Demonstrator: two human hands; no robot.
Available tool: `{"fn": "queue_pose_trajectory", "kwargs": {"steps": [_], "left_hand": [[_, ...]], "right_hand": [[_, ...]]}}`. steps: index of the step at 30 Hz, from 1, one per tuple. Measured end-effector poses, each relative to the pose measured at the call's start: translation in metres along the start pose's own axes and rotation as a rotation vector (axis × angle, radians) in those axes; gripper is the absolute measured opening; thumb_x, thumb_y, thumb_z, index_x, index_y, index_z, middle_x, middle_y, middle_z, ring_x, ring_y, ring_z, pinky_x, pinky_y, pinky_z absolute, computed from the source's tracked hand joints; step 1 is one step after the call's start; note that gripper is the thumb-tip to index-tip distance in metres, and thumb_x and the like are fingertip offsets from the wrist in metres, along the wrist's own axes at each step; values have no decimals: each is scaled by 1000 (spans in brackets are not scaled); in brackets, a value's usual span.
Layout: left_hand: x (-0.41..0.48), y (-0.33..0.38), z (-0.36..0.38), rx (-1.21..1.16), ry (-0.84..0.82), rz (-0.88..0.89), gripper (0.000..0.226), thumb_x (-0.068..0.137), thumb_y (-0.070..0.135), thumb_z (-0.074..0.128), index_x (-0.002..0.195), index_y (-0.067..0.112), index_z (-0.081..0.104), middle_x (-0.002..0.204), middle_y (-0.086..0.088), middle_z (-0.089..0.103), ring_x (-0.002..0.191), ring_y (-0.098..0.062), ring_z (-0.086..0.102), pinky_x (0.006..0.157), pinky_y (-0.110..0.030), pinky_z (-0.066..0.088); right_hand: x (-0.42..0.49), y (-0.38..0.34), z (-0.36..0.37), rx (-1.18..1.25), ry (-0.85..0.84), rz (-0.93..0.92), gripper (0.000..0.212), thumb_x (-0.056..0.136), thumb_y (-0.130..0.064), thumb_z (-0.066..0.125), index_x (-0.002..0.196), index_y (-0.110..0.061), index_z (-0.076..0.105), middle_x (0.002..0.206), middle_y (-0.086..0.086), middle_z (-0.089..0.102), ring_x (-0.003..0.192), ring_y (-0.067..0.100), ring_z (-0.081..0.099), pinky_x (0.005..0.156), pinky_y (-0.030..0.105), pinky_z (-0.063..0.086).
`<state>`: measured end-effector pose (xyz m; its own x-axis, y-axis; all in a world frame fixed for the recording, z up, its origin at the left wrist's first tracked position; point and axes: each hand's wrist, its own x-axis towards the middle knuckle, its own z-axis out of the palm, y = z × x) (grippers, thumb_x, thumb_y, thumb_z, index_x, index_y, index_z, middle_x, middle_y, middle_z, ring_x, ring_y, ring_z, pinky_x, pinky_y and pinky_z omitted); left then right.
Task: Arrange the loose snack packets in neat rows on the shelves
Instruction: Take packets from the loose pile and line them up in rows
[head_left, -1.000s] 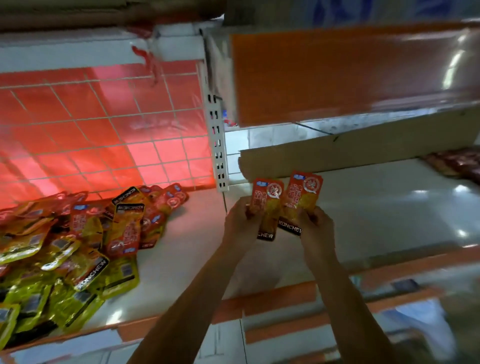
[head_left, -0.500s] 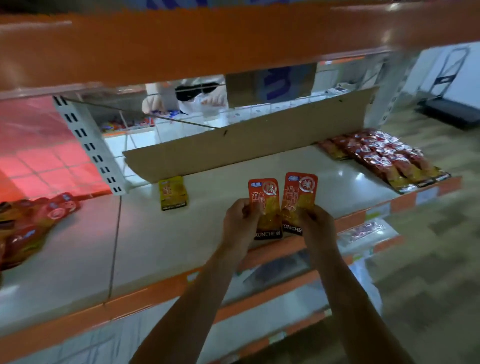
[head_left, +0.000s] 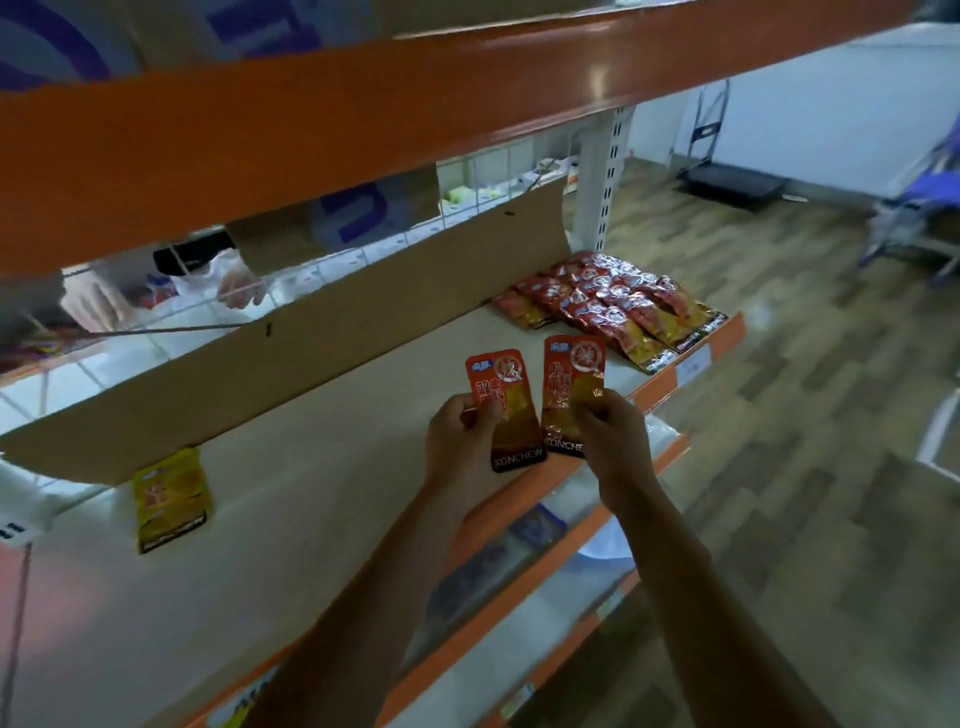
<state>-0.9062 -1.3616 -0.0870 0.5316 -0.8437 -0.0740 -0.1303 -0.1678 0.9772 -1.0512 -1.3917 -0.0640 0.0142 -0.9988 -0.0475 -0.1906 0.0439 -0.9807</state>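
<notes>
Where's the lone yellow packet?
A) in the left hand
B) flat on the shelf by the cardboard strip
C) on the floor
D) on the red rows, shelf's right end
B: the yellow packet lies flat on the shelf by the cardboard strip, left of the left hand and right hand, which hold red packets.

The left packet (head_left: 506, 410), pinched by the left hand (head_left: 457, 441), reads KONCHEW on its black bottom band. The right packet (head_left: 571, 384), in the right hand (head_left: 613, 441), shows KONCHE, probably the same brand.
</notes>
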Motion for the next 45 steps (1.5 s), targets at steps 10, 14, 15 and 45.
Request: {"fn": "queue_pose_trajectory", "kwargs": {"steps": [10, 14, 15, 45], "left_hand": [[66, 4, 29, 41, -28, 9, 8, 94, 30, 59, 90, 24, 62, 92, 3, 66, 84, -9, 64, 65, -23, 52], [86, 8, 44, 21, -6, -58, 14, 93, 27, 59, 83, 21, 65, 88, 0, 69, 82, -15, 67, 71, -30, 56], [92, 9, 48, 8, 9, -81, 16, 93, 26, 60, 78, 22, 64, 85, 1, 69, 80, -14, 67, 69, -29, 56], [205, 23, 138, 389, 438, -175, 27, 84, 30, 70, 106, 15, 73, 102, -4, 73, 98, -19, 66, 85, -29, 51]], "right_hand": [[61, 3, 7, 82, 91, 46, 15, 85, 0, 51, 92, -3, 64, 89, 14, 68, 81, 32, 65, 73, 47, 53], [87, 6, 4, 81, 89, 50, 9, 87, -6, 56, 96, -8, 59, 94, 12, 67, 90, 34, 66, 81, 53, 54], [96, 6, 2, 80, 80, 48, 8, 88, -8, 56, 96, -11, 57, 95, 12, 66, 91, 34, 65, 82, 53, 54], [286, 11, -34, -148, -245, -251, 39, 89, -11, 61, 127, -10, 54, 78, -12, 59, 59, -11, 56, 47, 4, 41]]}}
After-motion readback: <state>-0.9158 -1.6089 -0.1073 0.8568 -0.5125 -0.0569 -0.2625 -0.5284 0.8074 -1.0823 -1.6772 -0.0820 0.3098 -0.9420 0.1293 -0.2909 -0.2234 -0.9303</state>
